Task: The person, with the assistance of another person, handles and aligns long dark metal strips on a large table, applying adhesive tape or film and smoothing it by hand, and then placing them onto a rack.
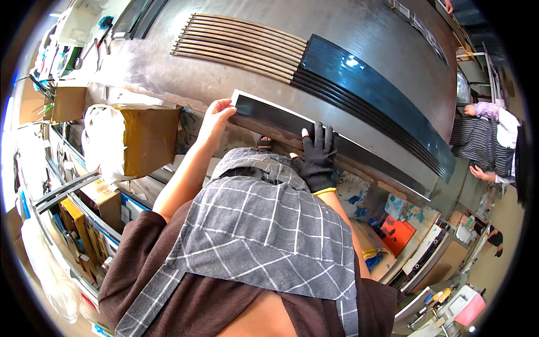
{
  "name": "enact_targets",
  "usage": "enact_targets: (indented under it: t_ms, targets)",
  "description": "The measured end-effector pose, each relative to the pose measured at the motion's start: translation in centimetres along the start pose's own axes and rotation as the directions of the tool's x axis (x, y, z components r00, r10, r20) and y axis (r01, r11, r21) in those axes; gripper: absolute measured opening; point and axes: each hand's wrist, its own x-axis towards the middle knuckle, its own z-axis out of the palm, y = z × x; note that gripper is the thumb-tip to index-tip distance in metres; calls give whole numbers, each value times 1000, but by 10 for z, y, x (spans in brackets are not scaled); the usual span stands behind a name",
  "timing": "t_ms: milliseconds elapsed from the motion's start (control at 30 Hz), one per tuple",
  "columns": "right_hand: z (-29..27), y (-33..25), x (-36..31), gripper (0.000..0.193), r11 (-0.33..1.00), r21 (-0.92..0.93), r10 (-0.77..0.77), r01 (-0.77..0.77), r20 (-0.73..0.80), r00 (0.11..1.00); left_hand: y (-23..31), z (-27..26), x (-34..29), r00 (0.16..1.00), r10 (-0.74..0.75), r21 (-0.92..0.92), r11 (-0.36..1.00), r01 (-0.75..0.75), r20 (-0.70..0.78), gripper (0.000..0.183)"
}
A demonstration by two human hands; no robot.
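A long flat black strip [370,157] with a pale edge lies slantwise along the near side of the metal table. Its left end is pinched between the thumb and fingers of my bare left hand [214,121]. My right hand [319,158] wears a black glove with some bare fingertips showing. Its fingers lie stretched across the strip, and the thumb is spread away below. Beyond the strip, a row of thin brown-edged strips [241,48] lies side by side. Next to them on the right is a stack of glossy dark blue-black panels [365,84].
A cardboard box [149,140] wrapped in tape stands left of me, above a metal rack [73,191] of cartons. Another person [485,140] stands at the table's right end. An orange-red sheet [396,235] and boxes are below the table on the right. Tools [96,53] lie far left.
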Motion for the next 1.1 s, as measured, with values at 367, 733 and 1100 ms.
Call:
enact_targets:
  t_ms: [367, 733, 1100]
  targets:
    - [-12, -15, 17, 43, 987, 162, 80, -8, -442, 894, 70, 40, -27, 969, 69, -245, 969, -9, 237, 21]
    - [-186, 3, 26, 24, 985, 155, 169, -72, -811, 560, 99, 199, -36, 312, 171, -58, 938, -341, 935, 88]
    - [-150, 56, -91, 35, 787, 614, 463, -62, -522, 716, 145, 325, -72, 142, 504, -294, 684, -667, 852, 15]
